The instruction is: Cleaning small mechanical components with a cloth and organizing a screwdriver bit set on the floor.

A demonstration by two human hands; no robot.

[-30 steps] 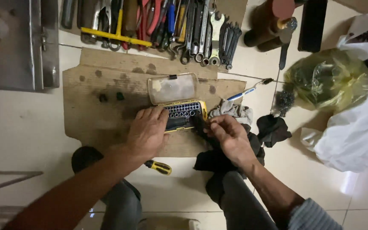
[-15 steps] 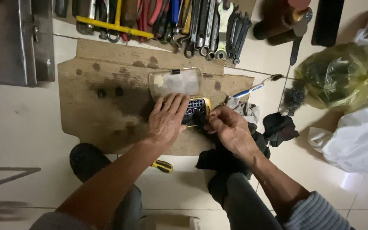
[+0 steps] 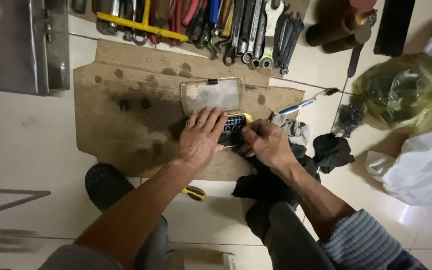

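A yellow bit case [image 3: 235,121] lies open on a stained cardboard sheet [image 3: 126,100], its clear lid [image 3: 211,95] folded back away from me. My left hand [image 3: 201,137] rests flat over the case's left half, fingers spread across the dark bit tray. My right hand [image 3: 265,142] is at the case's right edge with fingertips pinched together on the tray; what it pinches is hidden. A dark rag [image 3: 271,182] lies under my right wrist.
Wrenches and pliers [image 3: 236,25] lie in a row beyond the cardboard. A grey metal box [image 3: 23,45] sits at far left. A yellow-handled screwdriver [image 3: 193,192] lies near my knee. A toothbrush [image 3: 301,104], wire brush [image 3: 350,117], yellow bag [image 3: 401,95] and white bag [image 3: 421,165] lie at right.
My left hand slid up and over the bit case, covering most of it. My right hand moved in closer to the case's right edge. The camera view shifted slightly.
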